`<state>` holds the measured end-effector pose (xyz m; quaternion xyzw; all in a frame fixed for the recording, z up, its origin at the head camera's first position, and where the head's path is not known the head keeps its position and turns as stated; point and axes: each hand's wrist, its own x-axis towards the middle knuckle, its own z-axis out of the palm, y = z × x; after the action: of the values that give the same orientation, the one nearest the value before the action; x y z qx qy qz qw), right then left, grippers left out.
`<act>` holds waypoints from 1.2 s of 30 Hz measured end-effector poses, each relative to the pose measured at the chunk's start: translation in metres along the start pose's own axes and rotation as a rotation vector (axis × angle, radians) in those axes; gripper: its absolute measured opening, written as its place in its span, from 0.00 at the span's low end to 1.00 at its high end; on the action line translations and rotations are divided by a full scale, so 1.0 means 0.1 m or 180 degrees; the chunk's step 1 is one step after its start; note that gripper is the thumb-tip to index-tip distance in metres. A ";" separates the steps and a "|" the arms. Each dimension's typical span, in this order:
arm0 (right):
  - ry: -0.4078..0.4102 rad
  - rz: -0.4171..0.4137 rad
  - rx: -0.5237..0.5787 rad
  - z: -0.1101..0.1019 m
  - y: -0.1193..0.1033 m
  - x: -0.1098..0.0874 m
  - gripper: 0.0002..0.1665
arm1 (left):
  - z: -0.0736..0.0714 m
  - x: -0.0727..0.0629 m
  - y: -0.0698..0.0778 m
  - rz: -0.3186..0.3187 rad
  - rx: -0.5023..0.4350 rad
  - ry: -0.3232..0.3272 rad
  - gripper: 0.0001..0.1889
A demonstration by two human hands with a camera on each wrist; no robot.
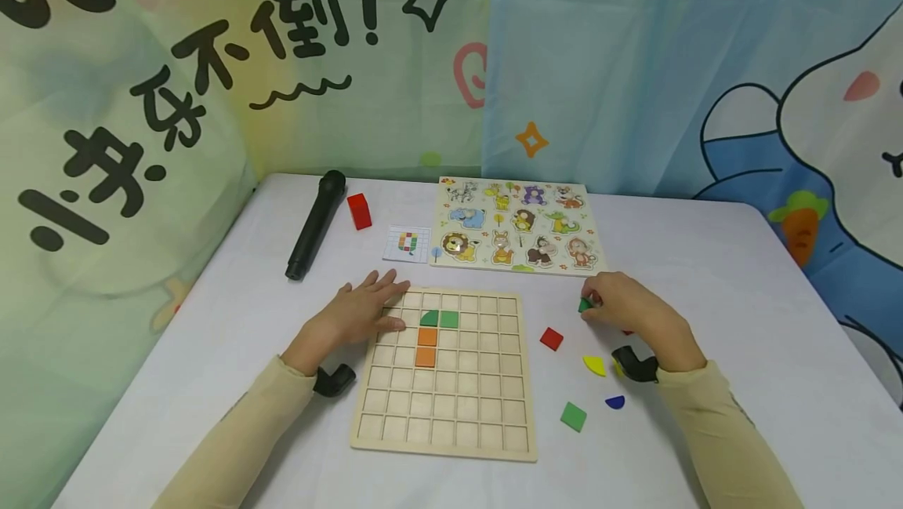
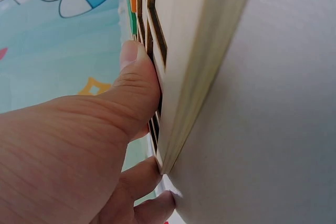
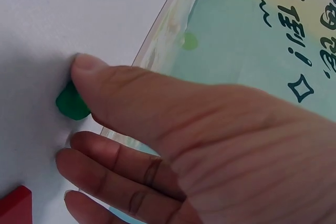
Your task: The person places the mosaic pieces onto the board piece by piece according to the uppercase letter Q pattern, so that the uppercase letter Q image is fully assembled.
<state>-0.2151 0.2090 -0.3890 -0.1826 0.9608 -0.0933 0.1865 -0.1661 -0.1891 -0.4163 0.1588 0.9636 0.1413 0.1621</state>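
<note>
A wooden grid board lies on the table. My left hand rests on its upper left edge, fingers spread and thumb lying over the cells; the left wrist view shows the thumb against the board's face. In the grid sit a green quarter-round piece, a green square and two orange squares below. To the right of the board, my right hand pinches a small green piece at the thumb tip. Its full outline is hidden by the thumb.
Loose pieces lie right of the board: a red square, a yellow piece, a blue half-round and a green square. Behind are an animal puzzle board, a pattern card, a red block and a black cylinder.
</note>
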 end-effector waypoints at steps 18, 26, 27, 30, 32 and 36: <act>0.0033 -0.0098 -0.0009 0.02 0.03 0.04 0.18 | 0.00 0.02 -0.01 -0.0004 0.0049 -0.0032 0.41; 0.0062 -0.0033 0.0001 0.03 0.03 0.05 0.17 | 0.00 0.01 0.00 -0.0019 0.0019 -0.0023 0.40; 0.0068 -0.0023 0.0015 0.03 0.02 0.05 0.17 | 0.00 0.01 0.01 -0.0024 0.0022 -0.0022 0.40; 0.0105 -0.0049 0.0067 0.02 0.02 0.05 0.16 | -0.01 0.01 0.00 -0.0034 0.0026 -0.0019 0.40; 0.0155 -0.0082 0.0099 0.02 0.01 0.04 0.16 | -0.01 0.01 0.00 -0.0037 0.0031 -0.0019 0.40; 0.0253 -0.0114 0.0155 0.02 0.00 0.02 0.17 | -0.01 0.01 0.01 -0.0033 0.0040 -0.0022 0.40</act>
<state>-0.2163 0.2079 -0.3911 -0.1914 0.9615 -0.1272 0.1509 -0.1667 -0.1881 -0.4152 0.1553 0.9647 0.1337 0.1652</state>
